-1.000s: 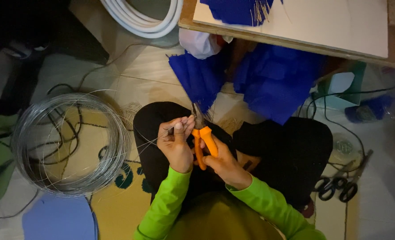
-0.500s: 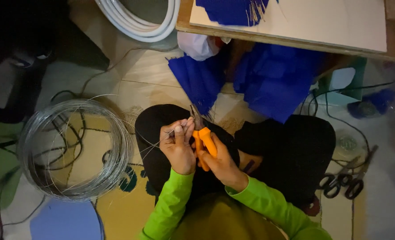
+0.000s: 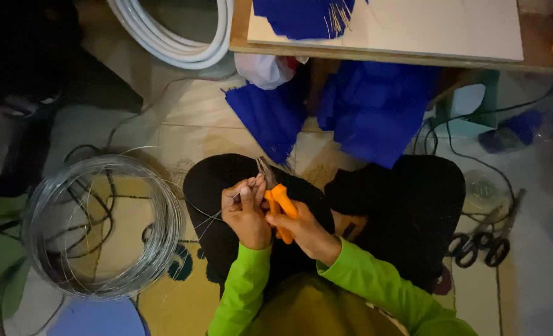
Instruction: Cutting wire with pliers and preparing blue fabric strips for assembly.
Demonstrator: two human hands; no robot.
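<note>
Little has changed: the right hand (image 3: 304, 231) still grips the orange-handled pliers (image 3: 278, 202), the left hand (image 3: 245, 211) still pinching thin wire (image 3: 211, 216).

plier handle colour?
Orange handles on the pliers, gripped in the right hand; head view.

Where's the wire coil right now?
In the head view, the wire coil lies on the floor at the person's left, beside the knee, with a strand running to the left hand next to the orange-handled pliers.
</note>
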